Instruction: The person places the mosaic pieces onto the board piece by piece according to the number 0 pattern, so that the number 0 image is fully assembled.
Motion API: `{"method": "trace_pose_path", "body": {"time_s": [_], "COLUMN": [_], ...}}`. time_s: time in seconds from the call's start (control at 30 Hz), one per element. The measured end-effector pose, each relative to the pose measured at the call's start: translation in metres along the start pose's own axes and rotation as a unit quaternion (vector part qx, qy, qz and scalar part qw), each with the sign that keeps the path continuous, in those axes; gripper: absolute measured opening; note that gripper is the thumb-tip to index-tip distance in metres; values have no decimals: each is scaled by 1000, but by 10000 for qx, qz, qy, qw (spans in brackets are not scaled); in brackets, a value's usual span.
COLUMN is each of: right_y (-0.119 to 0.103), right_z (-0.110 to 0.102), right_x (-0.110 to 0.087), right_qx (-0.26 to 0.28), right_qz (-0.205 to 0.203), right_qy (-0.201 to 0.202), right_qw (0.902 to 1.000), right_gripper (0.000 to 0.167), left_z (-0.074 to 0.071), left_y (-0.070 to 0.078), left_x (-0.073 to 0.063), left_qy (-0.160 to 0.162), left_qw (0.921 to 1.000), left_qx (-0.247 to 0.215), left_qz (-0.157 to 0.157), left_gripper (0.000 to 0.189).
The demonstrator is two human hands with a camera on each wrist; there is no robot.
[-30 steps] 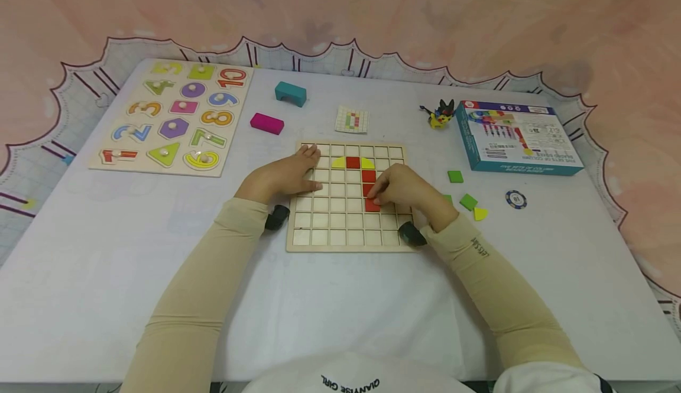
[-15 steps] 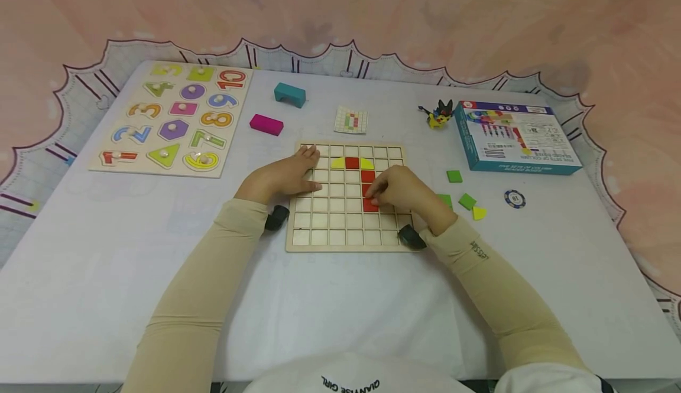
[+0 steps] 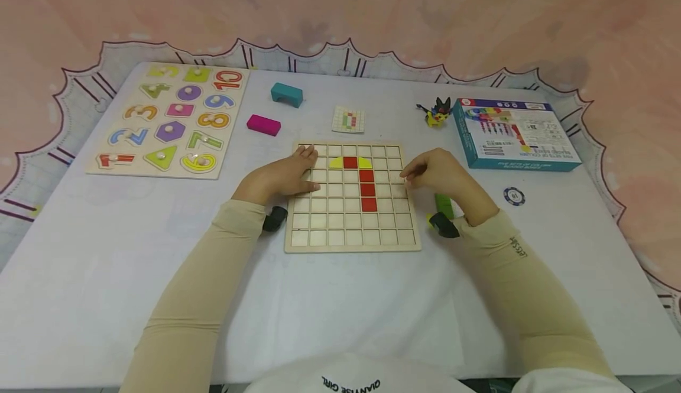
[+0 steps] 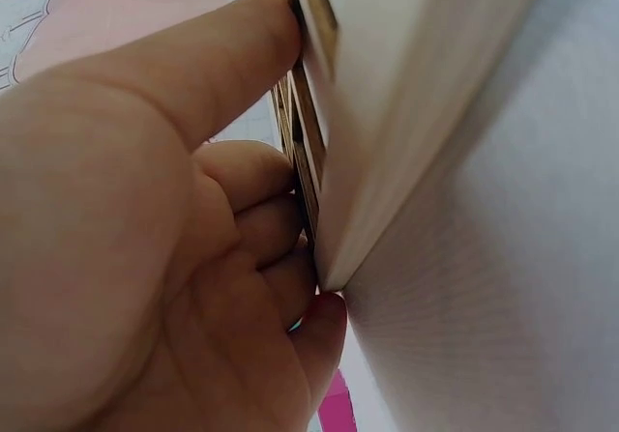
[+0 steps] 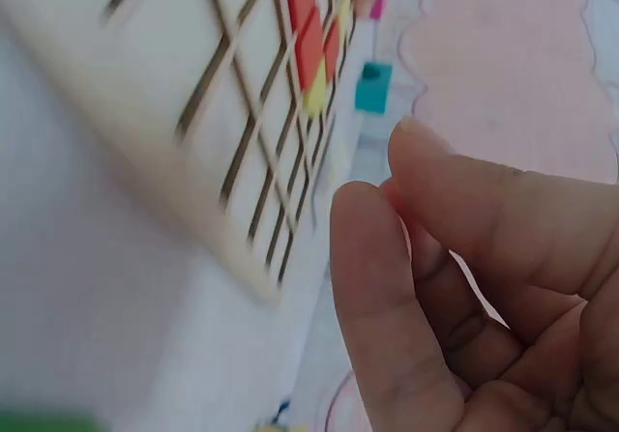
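Note:
A wooden grid board (image 3: 319,237) lies in the middle of the table. Near its top row of tiles, one red square (image 3: 350,162) sits between two yellow rounded pieces (image 3: 364,163); a column of red squares (image 3: 367,189) runs below. My left hand (image 3: 284,177) rests on the board's left edge, fingers spread; the left wrist view shows its thumb (image 4: 222,60) against the grid. Just off the board's right side hovers my right hand (image 3: 438,174), fingers loosely bent and nothing visible between them. Green squares (image 3: 444,205) lie partly hidden under that hand.
A number puzzle board (image 3: 165,121) lies at the left. Behind the grid are a teal arch block (image 3: 287,94), a magenta block (image 3: 263,125) and a pattern card (image 3: 348,120). To the right are a small figurine (image 3: 437,113), a box (image 3: 516,136) and a poker chip (image 3: 514,196).
My right hand has lifted away from the lowest red square and moved right, off the grid, uncovering the red column. The left hand has stayed on the board.

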State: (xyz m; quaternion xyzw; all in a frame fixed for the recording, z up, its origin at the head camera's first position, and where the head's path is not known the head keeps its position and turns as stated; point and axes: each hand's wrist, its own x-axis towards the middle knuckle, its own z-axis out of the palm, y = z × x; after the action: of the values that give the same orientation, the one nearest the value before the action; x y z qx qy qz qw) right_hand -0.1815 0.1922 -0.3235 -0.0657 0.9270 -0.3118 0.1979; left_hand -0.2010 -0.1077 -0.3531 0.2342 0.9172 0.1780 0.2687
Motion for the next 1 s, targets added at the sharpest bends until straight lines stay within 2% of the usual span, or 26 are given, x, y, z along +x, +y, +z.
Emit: {"method": "trace_pose_path", "body": {"time_s": [0.23, 0.47, 0.8, 1.0], "right_y": [25, 53, 83, 97], "right_z": [-23, -38, -44, -43], "right_x": [-19, -36, -51, -58], "right_qx": [107, -23, 51, -139], "right_qz": [449, 895, 1008, 1164], "right_qy": [74, 70, -115, -183], "right_qw": [9989, 9960, 9948, 9929], "right_gripper": [25, 28, 34, 33], "left_z": [0, 1, -2, -2], "left_y": [-1, 0, 3, 4], "left_x": [1, 1, -2, -2], "left_qy": [34, 12, -8, -3], "left_qw": [10000, 10000, 10000, 10000], "left_qx": [50, 73, 39, 28], "left_qz": [2, 1, 2, 6], "left_gripper": [79, 79, 79, 79]}}
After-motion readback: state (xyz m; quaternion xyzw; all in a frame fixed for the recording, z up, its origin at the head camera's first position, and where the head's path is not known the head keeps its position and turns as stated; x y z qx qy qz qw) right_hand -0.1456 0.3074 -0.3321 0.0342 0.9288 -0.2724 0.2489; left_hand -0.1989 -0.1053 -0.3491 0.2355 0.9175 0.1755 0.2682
